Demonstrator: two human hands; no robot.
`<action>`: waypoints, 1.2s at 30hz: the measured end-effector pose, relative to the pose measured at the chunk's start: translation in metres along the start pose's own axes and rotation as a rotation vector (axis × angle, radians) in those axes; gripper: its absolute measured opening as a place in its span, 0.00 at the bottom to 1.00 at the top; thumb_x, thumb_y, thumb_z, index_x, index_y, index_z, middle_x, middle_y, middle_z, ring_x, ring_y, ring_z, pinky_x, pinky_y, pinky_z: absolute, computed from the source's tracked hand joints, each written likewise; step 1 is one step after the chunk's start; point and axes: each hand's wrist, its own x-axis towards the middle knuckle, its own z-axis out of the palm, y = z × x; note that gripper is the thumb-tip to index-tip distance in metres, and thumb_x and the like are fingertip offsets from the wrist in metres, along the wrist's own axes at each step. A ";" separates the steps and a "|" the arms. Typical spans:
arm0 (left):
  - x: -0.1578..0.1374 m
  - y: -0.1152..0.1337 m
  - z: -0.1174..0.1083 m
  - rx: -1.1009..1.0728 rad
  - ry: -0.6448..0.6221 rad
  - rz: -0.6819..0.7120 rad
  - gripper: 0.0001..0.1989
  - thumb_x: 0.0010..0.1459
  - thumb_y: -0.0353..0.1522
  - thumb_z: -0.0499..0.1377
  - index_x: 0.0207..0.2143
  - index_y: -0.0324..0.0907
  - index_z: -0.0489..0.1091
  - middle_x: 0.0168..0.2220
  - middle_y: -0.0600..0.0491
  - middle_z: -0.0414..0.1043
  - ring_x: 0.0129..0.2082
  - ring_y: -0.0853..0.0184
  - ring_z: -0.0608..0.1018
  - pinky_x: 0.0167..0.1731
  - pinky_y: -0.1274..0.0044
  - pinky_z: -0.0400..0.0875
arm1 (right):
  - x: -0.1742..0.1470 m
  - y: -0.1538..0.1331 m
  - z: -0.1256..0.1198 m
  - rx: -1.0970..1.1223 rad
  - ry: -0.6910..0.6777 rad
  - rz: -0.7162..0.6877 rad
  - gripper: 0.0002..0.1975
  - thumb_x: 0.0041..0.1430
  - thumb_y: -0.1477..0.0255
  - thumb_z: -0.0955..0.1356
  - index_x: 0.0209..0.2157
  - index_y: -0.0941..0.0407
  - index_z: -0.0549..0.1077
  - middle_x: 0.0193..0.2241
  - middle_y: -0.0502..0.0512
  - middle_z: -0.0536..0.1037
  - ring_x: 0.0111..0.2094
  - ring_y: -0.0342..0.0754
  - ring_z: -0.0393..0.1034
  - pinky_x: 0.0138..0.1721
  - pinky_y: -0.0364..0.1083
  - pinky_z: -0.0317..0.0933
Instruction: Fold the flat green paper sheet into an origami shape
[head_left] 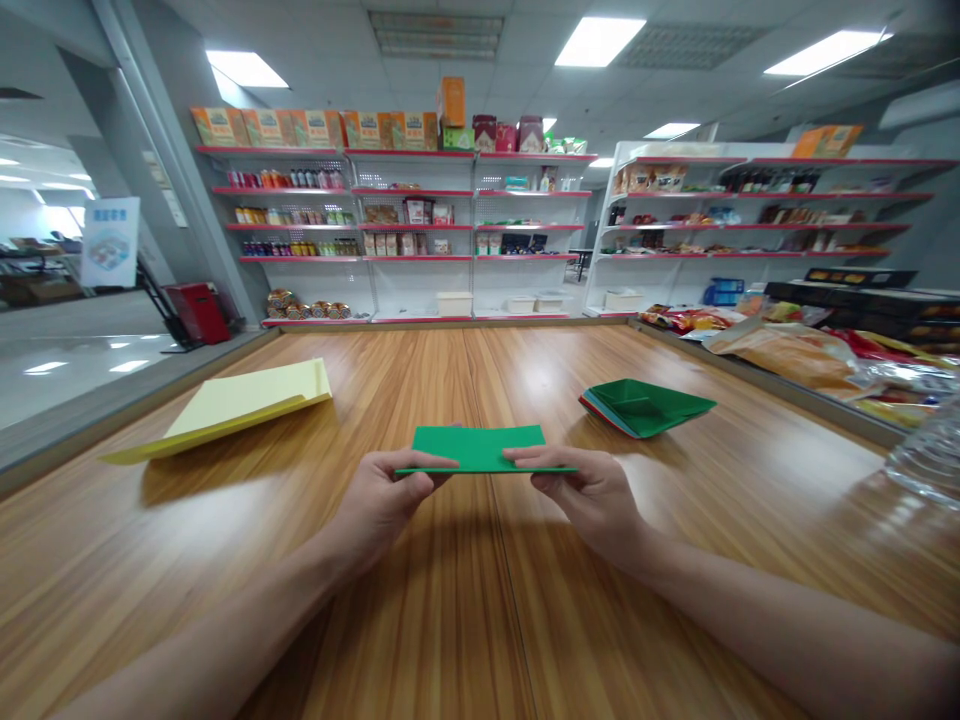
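Note:
A green sheet of paper (480, 447), folded over, is held level above the middle of the table. My left hand (394, 485) pinches its left end between thumb and fingers. At the opposite end my right hand (589, 490) grips it the same way, with fingers lying on its upper face. On the table to the right rests a stack of creased coloured paper (645, 408), green on top with red and blue edges below. Over on the left lies a yellow folded paper (247, 400), one edge raised off the wood.
The wooden table (480, 620) has a raised rim. Packaged snacks (795, 360) and a clear plastic bottle (930, 455) are at the right. Stocked shelves (420, 225) stand beyond the far edge. A red box (196, 312) and a sign (111, 240) are at the left.

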 end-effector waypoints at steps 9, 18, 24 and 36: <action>-0.009 0.001 0.016 -0.015 -0.028 -0.064 0.14 0.44 0.39 0.70 0.26 0.35 0.78 0.42 0.40 0.76 0.49 0.49 0.73 0.53 0.58 0.64 | -0.002 -0.003 -0.001 0.130 -0.181 0.019 0.12 0.60 0.64 0.67 0.42 0.53 0.78 0.47 0.58 0.76 0.49 0.56 0.70 0.52 0.56 0.61; -0.007 -0.001 0.025 -0.119 0.069 -0.091 0.14 0.57 0.36 0.61 0.34 0.30 0.78 0.51 0.37 0.70 0.51 0.49 0.72 0.51 0.60 0.68 | -0.006 -0.002 0.005 0.135 -0.066 0.159 0.10 0.61 0.67 0.66 0.38 0.54 0.78 0.32 0.51 0.79 0.33 0.48 0.72 0.36 0.46 0.66; -0.007 -0.001 0.026 -0.101 0.093 -0.061 0.12 0.56 0.35 0.63 0.37 0.33 0.78 0.50 0.39 0.72 0.50 0.51 0.73 0.51 0.60 0.69 | -0.005 0.003 0.003 0.147 -0.066 0.251 0.11 0.58 0.64 0.69 0.35 0.57 0.79 0.29 0.53 0.78 0.31 0.48 0.71 0.35 0.47 0.65; -0.008 -0.004 0.024 -0.017 0.181 -0.042 0.11 0.50 0.34 0.67 0.34 0.36 0.79 0.38 0.44 0.78 0.42 0.56 0.78 0.48 0.62 0.72 | -0.004 0.014 0.008 0.291 0.007 0.384 0.16 0.55 0.59 0.69 0.30 0.58 0.80 0.26 0.55 0.78 0.31 0.50 0.71 0.38 0.51 0.66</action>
